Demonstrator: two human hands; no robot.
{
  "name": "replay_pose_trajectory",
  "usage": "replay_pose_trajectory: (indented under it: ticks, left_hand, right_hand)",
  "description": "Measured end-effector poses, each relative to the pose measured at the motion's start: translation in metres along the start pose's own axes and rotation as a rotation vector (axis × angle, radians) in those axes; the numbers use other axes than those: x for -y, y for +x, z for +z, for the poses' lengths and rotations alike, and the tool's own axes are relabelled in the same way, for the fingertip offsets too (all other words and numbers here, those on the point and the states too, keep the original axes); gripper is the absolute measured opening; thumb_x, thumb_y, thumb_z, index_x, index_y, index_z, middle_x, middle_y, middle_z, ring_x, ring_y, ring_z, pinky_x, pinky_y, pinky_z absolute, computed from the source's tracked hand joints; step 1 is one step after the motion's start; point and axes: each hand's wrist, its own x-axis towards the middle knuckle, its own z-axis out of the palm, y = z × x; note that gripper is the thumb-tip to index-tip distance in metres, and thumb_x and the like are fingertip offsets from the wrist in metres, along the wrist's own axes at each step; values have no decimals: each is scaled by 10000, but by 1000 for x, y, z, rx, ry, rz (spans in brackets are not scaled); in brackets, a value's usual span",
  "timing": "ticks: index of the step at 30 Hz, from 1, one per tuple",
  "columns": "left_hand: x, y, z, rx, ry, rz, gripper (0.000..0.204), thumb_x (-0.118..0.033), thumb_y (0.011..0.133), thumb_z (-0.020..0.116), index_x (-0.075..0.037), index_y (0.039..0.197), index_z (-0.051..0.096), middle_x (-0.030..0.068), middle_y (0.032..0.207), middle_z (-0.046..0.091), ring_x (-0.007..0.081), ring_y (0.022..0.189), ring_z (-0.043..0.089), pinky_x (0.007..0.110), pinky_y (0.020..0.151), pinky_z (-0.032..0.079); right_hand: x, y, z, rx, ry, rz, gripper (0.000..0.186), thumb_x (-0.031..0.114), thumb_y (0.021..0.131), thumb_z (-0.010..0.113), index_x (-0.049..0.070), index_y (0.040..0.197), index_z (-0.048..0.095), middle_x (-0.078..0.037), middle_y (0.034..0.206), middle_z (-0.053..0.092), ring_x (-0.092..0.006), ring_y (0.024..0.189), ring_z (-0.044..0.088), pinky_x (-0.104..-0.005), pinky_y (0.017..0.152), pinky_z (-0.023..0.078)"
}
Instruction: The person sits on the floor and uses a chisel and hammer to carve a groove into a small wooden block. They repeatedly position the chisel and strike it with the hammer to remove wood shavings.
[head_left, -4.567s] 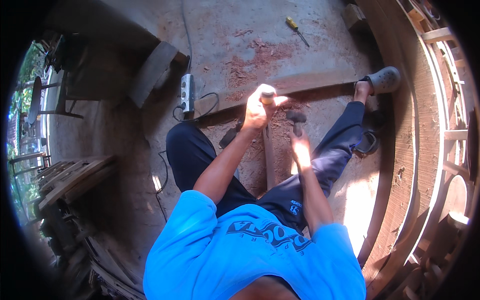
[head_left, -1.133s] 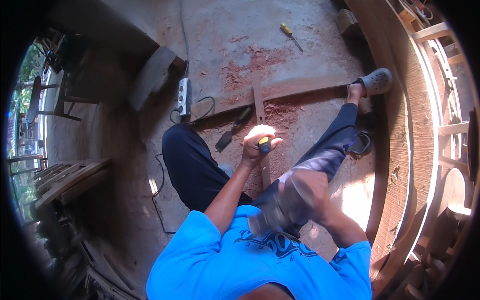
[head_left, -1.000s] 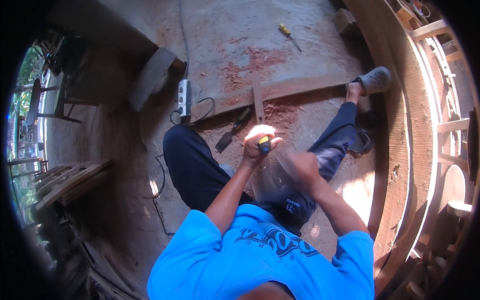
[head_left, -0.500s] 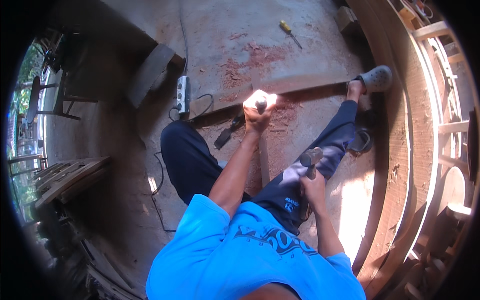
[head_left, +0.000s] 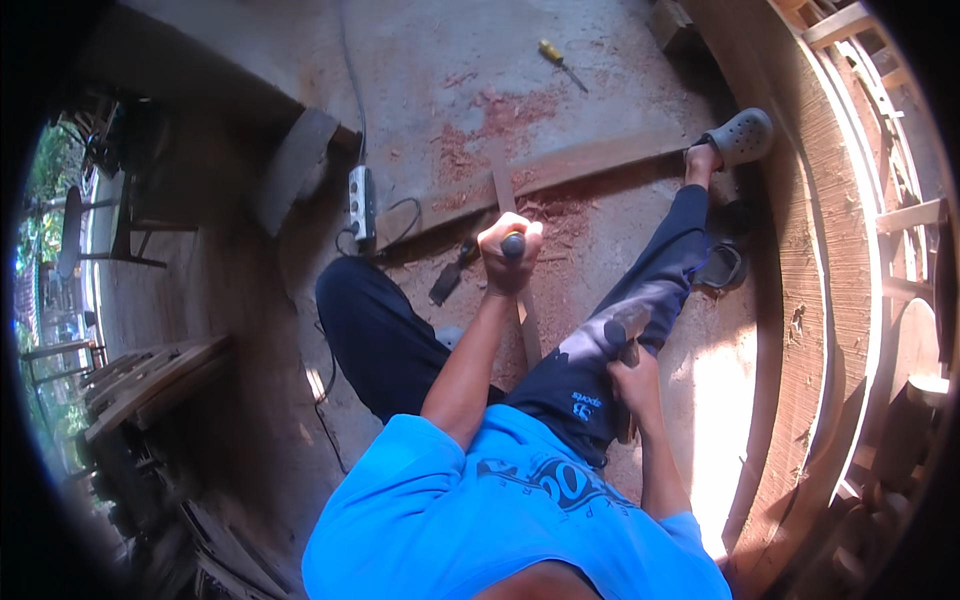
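My left hand [head_left: 505, 270] grips an upright tool handle with a dark cap [head_left: 513, 245], probably a chisel, its lower end hidden, over a narrow wooden strip [head_left: 529, 335] lying between my legs. My right hand [head_left: 634, 385] is wrapped round a hammer, its dark head [head_left: 627, 323] above my extended right leg, lower and to the right of my left hand. Another dark chisel [head_left: 448, 280] lies on the floor just left of the strip. Reddish shavings [head_left: 560, 225] surround the strip, whose far end crosses a long board [head_left: 610, 157].
A power strip [head_left: 361, 205] with a cord is at left of the board. A yellow-handled screwdriver [head_left: 550, 55] lies farther back. A large timber [head_left: 810, 330] runs along my right. A sandal [head_left: 722, 266] is beside my leg; stacked wood [head_left: 150, 385] and a chair [head_left: 125, 230] are at left.
My right hand and hammer, blurred mid-swing a second ago, are now above my right leg. My left hand rose, then came slightly down again, still gripping the handle. The view has shifted a little.
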Motion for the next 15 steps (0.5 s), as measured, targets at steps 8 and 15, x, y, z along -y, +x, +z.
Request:
replay_pose_trajectory:
  ticks: [8,15]
  left_hand:
    - [0,-15,-6,-3,2,-89,224,-66,854,716,-30,710,549,7,677,566,82,606,504,276,566,416]
    - [42,39,6,-23,-99,-204,280,-138,857,731,-91,638,562,19,573,571,111,512,539,289,487,401]
  right_hand:
    - [-9,-20,2,70,94,54,95,51,811,634,34,808,540,-47,579,547,-156,439,540,-324,430,427]
    - [-6,-10,7,52,20,57,90,63,798,628,10,820,559,-54,581,569,-153,465,567,-325,445,445]
